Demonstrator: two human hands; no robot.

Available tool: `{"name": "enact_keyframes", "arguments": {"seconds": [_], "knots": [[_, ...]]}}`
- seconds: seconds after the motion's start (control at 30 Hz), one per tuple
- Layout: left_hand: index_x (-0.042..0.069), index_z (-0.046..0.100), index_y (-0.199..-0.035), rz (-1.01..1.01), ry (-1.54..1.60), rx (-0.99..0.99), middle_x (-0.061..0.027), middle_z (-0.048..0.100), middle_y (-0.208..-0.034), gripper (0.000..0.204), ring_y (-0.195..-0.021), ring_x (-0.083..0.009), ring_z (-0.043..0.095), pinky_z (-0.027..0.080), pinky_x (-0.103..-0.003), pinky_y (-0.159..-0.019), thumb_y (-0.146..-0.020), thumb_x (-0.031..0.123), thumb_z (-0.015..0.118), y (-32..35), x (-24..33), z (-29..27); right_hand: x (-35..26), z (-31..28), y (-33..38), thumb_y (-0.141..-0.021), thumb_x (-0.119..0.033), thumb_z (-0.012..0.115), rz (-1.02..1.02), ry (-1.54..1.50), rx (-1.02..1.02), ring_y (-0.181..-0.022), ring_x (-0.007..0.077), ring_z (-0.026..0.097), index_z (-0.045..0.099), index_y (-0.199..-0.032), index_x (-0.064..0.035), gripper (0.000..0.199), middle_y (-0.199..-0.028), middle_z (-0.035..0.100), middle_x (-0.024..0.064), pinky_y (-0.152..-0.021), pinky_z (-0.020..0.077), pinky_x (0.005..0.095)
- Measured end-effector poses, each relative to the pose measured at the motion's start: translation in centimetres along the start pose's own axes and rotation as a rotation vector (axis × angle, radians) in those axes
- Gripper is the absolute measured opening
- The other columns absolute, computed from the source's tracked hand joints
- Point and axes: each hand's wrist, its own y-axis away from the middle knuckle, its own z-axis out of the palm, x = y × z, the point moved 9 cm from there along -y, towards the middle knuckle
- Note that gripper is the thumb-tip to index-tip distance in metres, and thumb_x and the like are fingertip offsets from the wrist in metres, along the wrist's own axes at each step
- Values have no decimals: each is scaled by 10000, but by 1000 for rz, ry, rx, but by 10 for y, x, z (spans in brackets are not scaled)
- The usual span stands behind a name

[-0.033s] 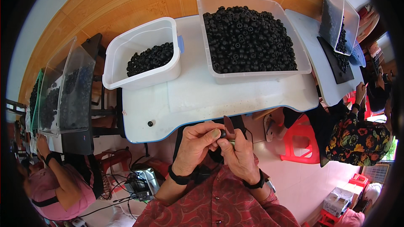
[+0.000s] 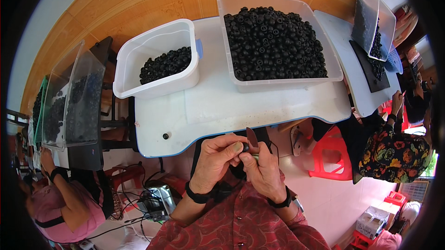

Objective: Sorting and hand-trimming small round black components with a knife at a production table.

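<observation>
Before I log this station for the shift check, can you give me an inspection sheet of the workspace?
Surface: white table, blue-edged.
Job's things: small black ring pinched between both hands; large bin heaped with black rings; smaller tub partly filled.
Clutter: one loose ring near the table's front edge.
Fingers: left hand and right hand closed on the ring, with a thin blade-like tool.
Cables: tangle on the floor.
Surroundings: co-workers either side, red stool.

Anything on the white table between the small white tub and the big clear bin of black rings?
Head view: nothing. Between the small white tub and the large clear bin of black rings shows only bare white tabletop; a blue tab sticks out from the tub's rim.
</observation>
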Motion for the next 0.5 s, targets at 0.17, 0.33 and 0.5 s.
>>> {"name": "enact_keyframes", "arguments": {"seconds": [0.17,0.33,0.5], "knots": [[-16,673,-1047,15,-22,-14,-128,687,-890,186,-623,-103,557,458,-217,-556,-898,85,626,0,0,-2,-1,2,-1,-974,-241,530,-24,23,-1,-598,161,621,453,-955,29,281,-735,643,107,-531,491,277],[-29,679,-1042,-10,-57,17,-47,633,-811,178,-610,-68,517,425,-189,-560,-908,69,612,1,0,-2,-3,2,-1,-971,-239,534,-80,99,45,-609,228,649,465,-938,26,275,-740,644,135,-524,503,306],[-24,679,-1025,-33,-83,72,-75,661,-800,182,-569,-80,546,438,-190,-498,-888,90,646,3,1,-4,-3,1,-1,-963,-220,545,-153,192,97,-592,291,648,481,-908,21,255,-707,621,154,-492,499,340]]}}
